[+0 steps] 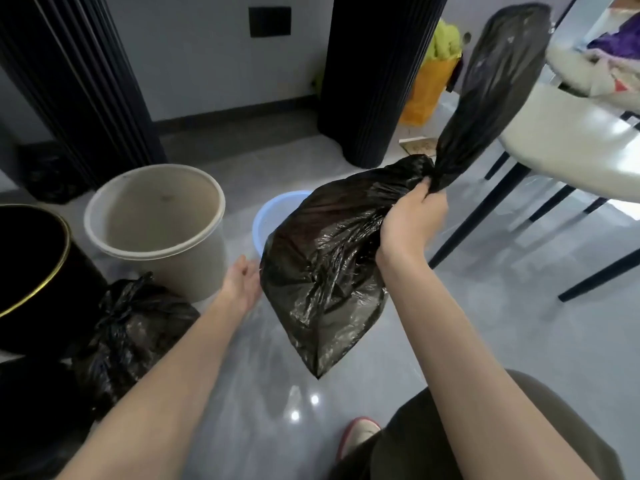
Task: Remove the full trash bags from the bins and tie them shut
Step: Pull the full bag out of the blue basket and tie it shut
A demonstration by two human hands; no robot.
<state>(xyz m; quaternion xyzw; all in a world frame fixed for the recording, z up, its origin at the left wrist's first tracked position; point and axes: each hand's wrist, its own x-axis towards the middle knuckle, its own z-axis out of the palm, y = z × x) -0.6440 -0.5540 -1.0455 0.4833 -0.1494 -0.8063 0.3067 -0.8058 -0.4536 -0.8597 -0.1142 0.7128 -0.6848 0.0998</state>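
Hands apart. Grips twisted neck of bag (322, 271) with right hand (412, 220), fingers curled tight round it. Holds left hand (242, 282) slack, fingers relaxed, palm up, just beside bag's lower left edge; contact not determinable.

Nearest: red-edged shoe (360, 431) on grey floor (485, 323).

Next: bag hanging clear of floor, bottom corner pointing down, loose top flaring up and to the right above the grip.

Left of left forearm: tied bag (128, 327) lying on floor at foot of beige bin (194, 271), just beside black bin (31, 271) with gold rim.

Behind held bag: blue bin (273, 209), mostly hidden, only rim showing.

Right side: white chair (571, 143) on black legs, loose bag top overlapping its edge.

Farthest: two dark ribbed columns (374, 81) against wall; orange sack (426, 91) between right column and chair.
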